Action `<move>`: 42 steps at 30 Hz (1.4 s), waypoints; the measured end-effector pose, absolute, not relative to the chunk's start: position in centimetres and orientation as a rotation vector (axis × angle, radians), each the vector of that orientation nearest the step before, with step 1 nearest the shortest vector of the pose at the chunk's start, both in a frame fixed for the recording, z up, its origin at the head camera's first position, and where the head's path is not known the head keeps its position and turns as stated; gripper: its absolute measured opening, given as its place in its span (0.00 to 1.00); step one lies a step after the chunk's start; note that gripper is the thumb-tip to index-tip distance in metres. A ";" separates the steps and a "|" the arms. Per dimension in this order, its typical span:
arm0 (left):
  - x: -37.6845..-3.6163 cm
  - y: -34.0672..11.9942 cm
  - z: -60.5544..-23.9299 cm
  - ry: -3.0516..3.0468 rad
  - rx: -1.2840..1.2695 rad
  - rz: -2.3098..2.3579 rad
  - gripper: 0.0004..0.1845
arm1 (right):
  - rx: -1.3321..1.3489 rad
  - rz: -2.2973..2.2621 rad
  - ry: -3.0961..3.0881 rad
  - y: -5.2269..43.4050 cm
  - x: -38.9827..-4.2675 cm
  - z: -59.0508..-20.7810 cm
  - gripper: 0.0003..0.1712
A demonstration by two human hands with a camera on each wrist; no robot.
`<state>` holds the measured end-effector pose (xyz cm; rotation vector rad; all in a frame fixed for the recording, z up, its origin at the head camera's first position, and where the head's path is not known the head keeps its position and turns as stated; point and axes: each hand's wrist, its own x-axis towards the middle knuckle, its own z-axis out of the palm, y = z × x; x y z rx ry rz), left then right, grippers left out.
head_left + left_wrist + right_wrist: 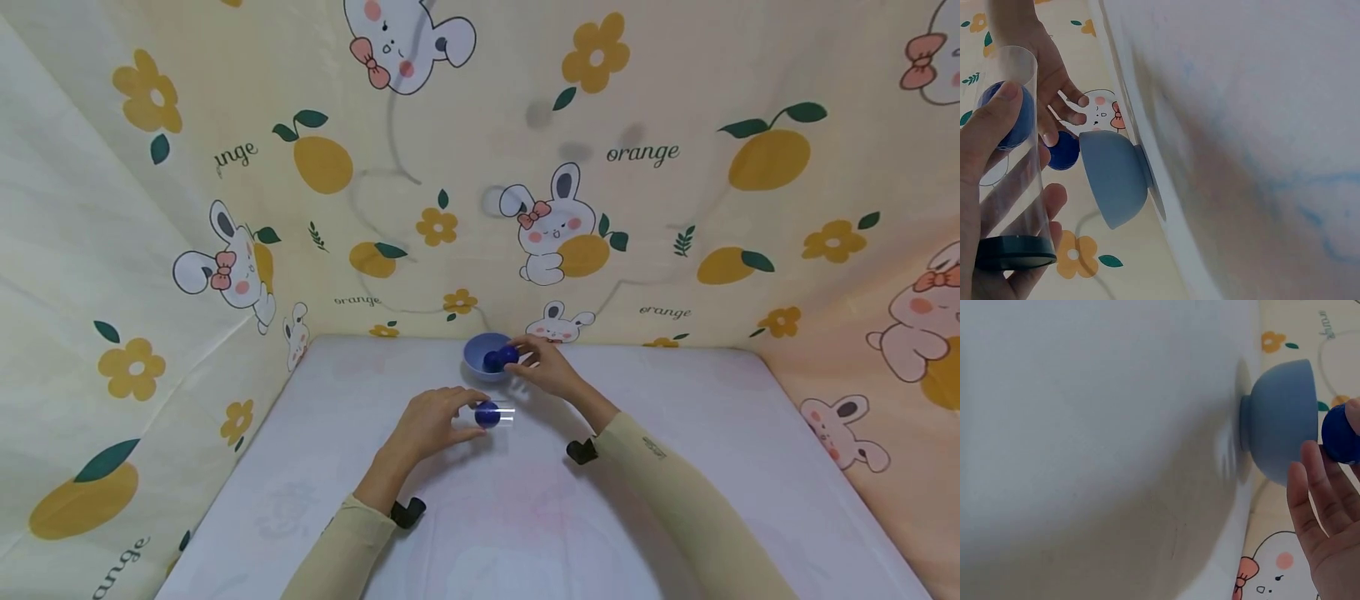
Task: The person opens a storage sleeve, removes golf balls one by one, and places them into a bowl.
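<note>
My left hand [435,421] grips a clear tube [507,415] with a dark base [1016,252]. One blue ball [1020,122] sits inside, toward the tube's rim end in the left wrist view. Farther back, my right hand [551,367] pinches another blue ball [1340,434] with thumb and fingers over the rim of a light blue bowl [478,372]. A further dark blue ball [491,362] lies in the bowl. The side views hide the bowl's inside.
The bowl stands on a white-covered table [525,517], close to its back edge. A cream cloth backdrop [480,117] printed with rabbits, flowers and oranges rises behind and on both sides. Black straps [408,512] circle the wrists.
</note>
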<state>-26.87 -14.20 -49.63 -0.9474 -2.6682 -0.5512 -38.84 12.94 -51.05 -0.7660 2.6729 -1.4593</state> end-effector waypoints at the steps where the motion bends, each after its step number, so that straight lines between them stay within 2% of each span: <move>1: -26.9 -14.2 -49.6 -2.668 -0.946 -0.551 0.29 | -0.768 -1.460 2.672 12.9 -38.9 -51.1 0.25; 21: -27.1 -14.1 -49.9 -2.650 -0.951 -0.579 0.28 | -0.868 -1.501 2.651 13.3 -39.8 -51.5 0.23; 42: -27.0 -14.0 -49.9 -2.724 -0.916 -0.570 0.28 | -0.848 -1.576 2.575 14.0 -36.7 -50.4 0.21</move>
